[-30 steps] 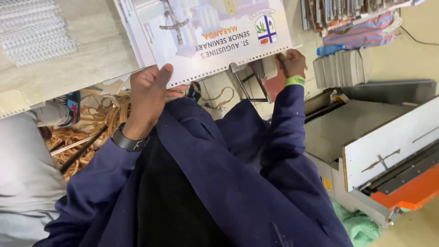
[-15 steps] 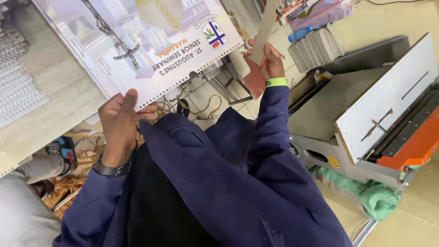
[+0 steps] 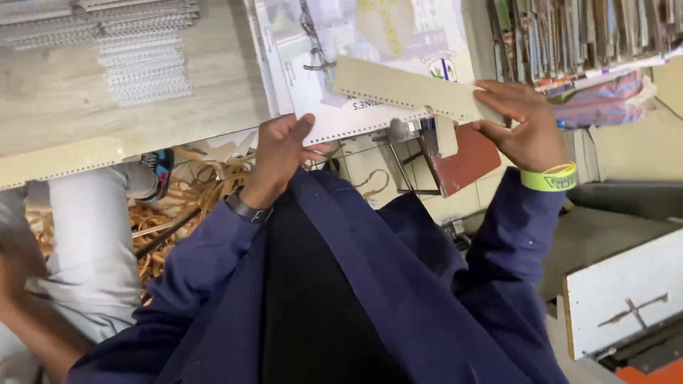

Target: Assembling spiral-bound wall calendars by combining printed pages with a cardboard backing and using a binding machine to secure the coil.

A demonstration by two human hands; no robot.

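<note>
The right hand (image 3: 523, 128) pinches 1 end of a pale punched strip (image 3: 405, 89) — its long axis runs toward the upper centre, across the printed sheet (image 3: 334, 64). The left hand (image 3: 281, 153), fingers pressed together, grips the sheet's lower edge, just below the strip.

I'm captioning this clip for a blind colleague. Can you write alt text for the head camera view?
Seen from above, the right hand holds a long beige punched strip over a printed calendar, whose perforated lower edge the left hand grips on a pale wooden table. Wire binding combs lie at upper left.
</note>
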